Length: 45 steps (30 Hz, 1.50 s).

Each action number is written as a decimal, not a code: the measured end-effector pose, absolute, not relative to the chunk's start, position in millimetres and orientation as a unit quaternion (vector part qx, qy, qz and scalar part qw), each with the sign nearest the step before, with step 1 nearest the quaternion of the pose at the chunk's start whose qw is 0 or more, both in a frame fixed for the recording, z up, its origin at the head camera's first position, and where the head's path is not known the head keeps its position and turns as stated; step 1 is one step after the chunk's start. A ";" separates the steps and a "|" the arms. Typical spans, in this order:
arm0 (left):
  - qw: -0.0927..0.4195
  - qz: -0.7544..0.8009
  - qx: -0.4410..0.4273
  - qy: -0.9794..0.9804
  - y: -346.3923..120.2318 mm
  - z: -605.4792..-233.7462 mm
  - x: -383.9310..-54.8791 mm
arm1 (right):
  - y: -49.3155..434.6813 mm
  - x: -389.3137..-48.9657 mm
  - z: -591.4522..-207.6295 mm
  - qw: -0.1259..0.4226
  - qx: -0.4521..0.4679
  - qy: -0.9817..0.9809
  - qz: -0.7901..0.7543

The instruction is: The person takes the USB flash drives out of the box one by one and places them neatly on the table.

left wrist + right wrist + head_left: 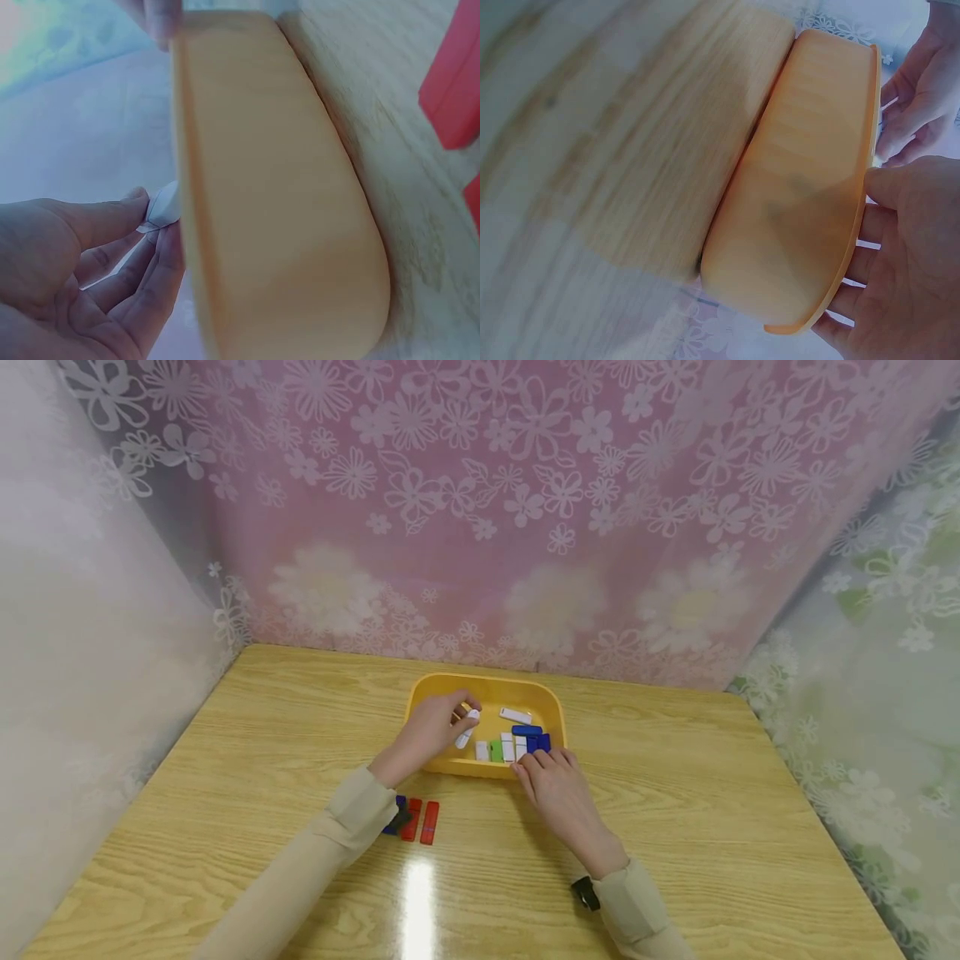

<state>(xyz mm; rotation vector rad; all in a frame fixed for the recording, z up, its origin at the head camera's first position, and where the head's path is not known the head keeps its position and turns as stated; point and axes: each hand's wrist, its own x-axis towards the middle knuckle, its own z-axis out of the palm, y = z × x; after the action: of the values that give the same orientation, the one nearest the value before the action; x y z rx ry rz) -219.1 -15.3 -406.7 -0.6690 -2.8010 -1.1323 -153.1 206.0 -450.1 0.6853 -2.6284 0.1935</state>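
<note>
Sticks in several colours lie in two places, some on the table point(675, 793) and more in the yellow tray point(555, 697). At far left, on the table in front of the tray, sit a blue stick point(392, 828), partly hidden by the left wrist gear, and two red sticks point(429, 823) side by side. Next comes the left hand point(426, 731), over the tray's left end, its thumb and fingers pinching a white stick point(473, 714); whether the white below it is the same piece is hard to tell. Rightward, by the tray's near wall, stand a short white piece point(482, 751), a green one point(496, 751) and two upright white ones, with blue pieces point(538, 742) at the right end; one loose white stick point(516, 716) lies farther back. Last, the right hand point(558, 789) holds the near right rim, fingers bent over it and thumb against it. Judging by this layout, the work looks partway: three sticks are out, a rough row stands inside, and the pinched one is not yet let go. Whether it is being lifted out or set down cannot be told.
</note>
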 end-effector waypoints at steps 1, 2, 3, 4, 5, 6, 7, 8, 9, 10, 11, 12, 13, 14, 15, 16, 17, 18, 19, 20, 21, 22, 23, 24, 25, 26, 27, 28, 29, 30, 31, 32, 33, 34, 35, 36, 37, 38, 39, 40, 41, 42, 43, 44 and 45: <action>0.028 -0.364 -0.218 -0.905 -16.8 -405.7 -216.3 | 205.8 -153.0 -449.7 0.209 0.247 -0.944 0.070; 0.034 -0.364 -0.221 -0.904 -18.4 -404.7 -213.3 | 205.8 -152.9 -449.5 0.209 0.247 -0.943 0.070; 0.037 -0.364 -0.222 -0.904 -19.8 -403.9 -210.4 | 205.8 -152.8 -449.3 0.210 0.248 -0.943 0.070; 0.043 -0.364 -0.225 -0.903 -21.2 -403.1 -207.2 | 205.8 -152.6 -449.1 0.210 0.248 -0.943 0.071; 0.045 -0.366 -0.226 -0.902 -22.6 -402.5 -203.8 | 205.7 -152.6 -449.0 0.211 0.249 -0.943 0.071; 0.046 -0.367 -0.225 -0.901 -23.7 -401.7 -200.2 | 205.8 -152.6 -449.0 0.211 0.250 -0.942 0.072; 0.049 -0.367 -0.227 -0.901 -24.7 -401.3 -196.7 | 205.9 -152.6 -449.1 0.213 0.252 -0.941 0.072; 0.049 -0.370 -0.227 -0.899 -25.5 -401.0 -193.0 | 206.1 -152.6 -449.3 0.214 0.253 -0.941 0.073; 0.048 -0.374 -0.227 -0.898 -25.9 -401.3 -189.6 | 206.3 -152.7 -449.4 0.217 0.254 -0.940 0.073; 0.048 -0.376 -0.228 -0.897 -26.2 -401.8 -186.2 | 206.4 -152.9 -449.7 0.220 0.256 -0.939 0.073; 0.045 -0.379 -0.230 -0.895 -26.6 -402.6 -182.9 | 206.6 -153.1 -449.9 0.222 0.257 -0.938 0.073; 0.044 -0.379 -0.232 -0.895 -26.7 -403.5 -179.7 | 206.7 -153.2 -450.2 0.223 0.257 -0.937 0.073; 0.044 -0.379 -0.234 -0.894 -26.8 -405.0 -176.8 | 206.7 -153.3 -450.4 0.224 0.257 -0.937 0.072; 0.040 -0.381 -0.234 -0.894 -27.1 -406.3 -173.6 | 206.6 -153.4 -450.6 0.223 0.257 -0.938 0.071; 0.036 -0.382 -0.235 -0.893 -27.4 -407.9 -170.7 | 206.5 -153.6 -450.7 0.223 0.257 -0.938 0.070; 0.031 -0.382 -0.237 -0.893 -27.8 -409.6 -167.8 | 206.3 -153.6 -450.7 0.222 0.257 -0.938 0.070; 0.026 -0.381 -0.239 -0.893 -28.2 -411.2 -164.9 | 206.2 -153.5 -450.6 0.221 0.257 -0.938 0.070; 0.023 -0.378 -0.242 -0.893 -28.5 -413.5 -162.3 | 206.2 -153.4 -450.7 0.221 0.257 -0.938 0.070; 0.019 -0.377 -0.246 -0.893 -28.9 -415.7 -159.7 | 206.2 -153.3 -450.7 0.222 0.258 -0.938 0.070; 0.015 -0.373 -0.251 -0.893 -29.3 -418.3 -157.4 | 206.1 -153.1 -450.7 0.223 0.259 -0.937 0.071; 0.009 -0.372 -0.255 -0.893 -29.6 -420.9 -155.3 | 206.1 -153.0 -450.6 0.224 0.260 -0.936 0.072; 0.005 -0.368 -0.260 -0.893 -29.9 -423.8 -153.2 | 206.1 -153.0 -450.6 0.226 0.261 -0.936 0.072; 0.002 -0.364 -0.265 -0.893 -30.1 -426.3 -151.3 | 206.1 -153.0 -450.6 0.228 0.262 -0.935 0.073; -0.003 -0.360 -0.268 -0.894 -30.4 -428.8 -149.6 | 206.1 -152.9 -450.5 0.229 0.262 -0.935 0.073; -0.009 -0.358 -0.268 -0.894 -30.6 -431.1 -148.2 | 206.0 -152.7 -450.3 0.229 0.262 -0.934 0.074; -0.014 -0.356 -0.268 -0.895 -30.7 -433.7 -147.0 | 206.0 -152.6 -450.1 0.230 0.262 -0.934 0.075; -0.018 -0.356 -0.267 -0.895 -30.7 -435.9 -146.0 | 205.9 -152.5 -449.9 0.230 0.261 -0.935 0.075; -0.021 -0.353 -0.266 -0.897 -30.7 -438.0 -145.3 | 205.9 -152.4 -449.8 0.229 0.260 -0.935 0.076; -0.027 -0.352 -0.264 -0.898 -30.6 -440.0 -144.7 | 205.9 -152.2 -449.8 0.227 0.259 -0.936 0.077; -0.035 -0.351 -0.259 -0.899 -30.5 -442.0 -144.1 | 205.9 -152.0 -449.8 0.226 0.257 -0.937 0.076; -0.042 -0.349 -0.257 -0.900 -30.1 -443.8 -143.8 | 206.0 -151.9 -449.8 0.224 0.256 -0.937 0.075; -0.050 -0.347 -0.255 -0.901 -29.7 -445.5 -143.4 | 206.1 -151.8 -449.8 0.223 0.255 -0.938 0.074; -0.057 -0.346 -0.253 -0.902 -29.2 -446.9 -143.0 | 206.2 -151.8 -449.9 0.222 0.255 -0.938 0.073; -0.064 -0.345 -0.251 -0.902 -28.8 -448.3 -142.6 | 206.2 -151.7 -449.9 0.220 0.254 -0.939 0.072; -0.070 -0.345 -0.249 -0.902 -28.3 -449.7 -142.2 | 206.2 -151.6 -450.1 0.219 0.254 -0.939 0.072; -0.072 -0.342 -0.249 -0.903 -27.9 -451.0 -141.8 | 206.2 -151.5 -450.1 0.219 0.254 -0.939 0.072; -0.070 -0.337 -0.249 -0.905 -27.6 -451.7 -141.4 | 206.2 -151.4 -450.0 0.218 0.255 -0.939 0.073; -0.066 -0.330 -0.249 -0.908 -27.4 -452.4 -141.0 | 206.2 -151.5 -450.0 0.218 0.255 -0.939 0.074; -0.058 -0.321 -0.250 -0.912 -27.4 -452.7 -140.6 | 206.2 -151.5 -450.0 0.217 0.255 -0.939 0.076; -0.049 -0.308 -0.252 -0.916 -27.5 -452.7 -140.2 | 206.2 -151.5 -449.8 0.218 0.255 -0.939 0.076; -0.039 -0.294 -0.253 -0.921 -27.8 -452.8 -139.9 | 206.2 -151.4 -449.6 0.218 0.256 -0.939 0.077; -0.030 -0.279 -0.255 -0.925 -28.1 -452.2 -139.6 | 206.2 -151.4 -449.5 0.219 0.256 -0.938 0.077; -0.024 -0.267 -0.257 -0.928 -28.5 -451.6 -139.4 | 206.2 -151.4 -449.3 0.220 0.257 -0.938 0.077; -0.018 -0.258 -0.259 -0.930 -28.9 -451.3 -139.3 | 206.3 -151.4 -449.3 0.221 0.257 -0.938 0.077; -0.016 -0.251 -0.261 -0.932 -29.3 -450.8 -139.2 | 206.4 -151.5 -449.2 0.222 0.257 -0.937 0.076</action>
<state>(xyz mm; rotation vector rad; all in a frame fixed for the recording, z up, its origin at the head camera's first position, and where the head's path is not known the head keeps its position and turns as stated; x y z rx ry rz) -139.2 -29.3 -450.8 -0.8270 -2.9590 -0.7955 -151.5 206.4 -449.2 0.7106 -2.5894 0.2103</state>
